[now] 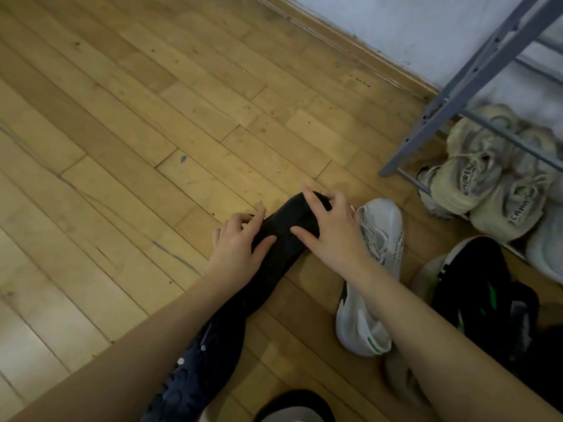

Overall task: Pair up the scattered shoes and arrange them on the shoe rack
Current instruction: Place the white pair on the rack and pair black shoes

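A long black boot (283, 226) lies diagonally on the wooden floor, its studded lower part (195, 370) near the bottom edge. My left hand (240, 242) grips the boot's shaft from the left, thumb on top and fingers curled at its far edge. My right hand (326, 226) holds the boot's upper end, fingers spread over it and thumb on its near side. A white sneaker (377, 269) lies just right of the boot, partly under my right forearm. The grey metal shoe rack (457, 86) stands at the right against the wall.
Two beige sneakers (475, 178) sit side by side at the rack's bottom, with a pale shoe (548, 251) beside them. A black sneaker with green accents (487, 300) lies in front of the rack. Another dark shoe (292, 406) shows at the bottom edge. Bare wooden floor spreads to the left.
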The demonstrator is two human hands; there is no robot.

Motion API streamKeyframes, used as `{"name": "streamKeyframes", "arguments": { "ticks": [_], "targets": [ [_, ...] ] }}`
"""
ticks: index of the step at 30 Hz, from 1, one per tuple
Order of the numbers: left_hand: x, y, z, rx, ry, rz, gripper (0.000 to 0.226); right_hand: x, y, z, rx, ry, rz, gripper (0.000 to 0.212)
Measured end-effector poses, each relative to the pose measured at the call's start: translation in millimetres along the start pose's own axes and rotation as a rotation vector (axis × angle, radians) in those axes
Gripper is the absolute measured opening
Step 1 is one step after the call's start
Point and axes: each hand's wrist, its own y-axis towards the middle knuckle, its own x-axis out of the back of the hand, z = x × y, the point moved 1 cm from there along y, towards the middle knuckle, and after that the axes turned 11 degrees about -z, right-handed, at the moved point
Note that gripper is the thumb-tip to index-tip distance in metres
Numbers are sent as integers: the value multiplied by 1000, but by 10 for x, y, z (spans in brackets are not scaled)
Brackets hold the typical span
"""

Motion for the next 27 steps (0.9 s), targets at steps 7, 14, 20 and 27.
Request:
{"name": "streamKeyframes", "arguments": {
  "ticks": [7,14,20,27],
  "targets": [
    [-43,-54,-275,-78,-121,54,37,140,-373,-274,-87,21,-24,62],
    [-66,-149,-376,-255,-49,68,55,335,-662,-388,-68,65,-168,50],
    [-49,-209,-481,-359,-59,-22,45,391,-795,-405,-70,5,-220,43],
    [154,274,-731,-511,-47,-237,41,670,-715,-438,-81,40,-446,34]
  ]
}}
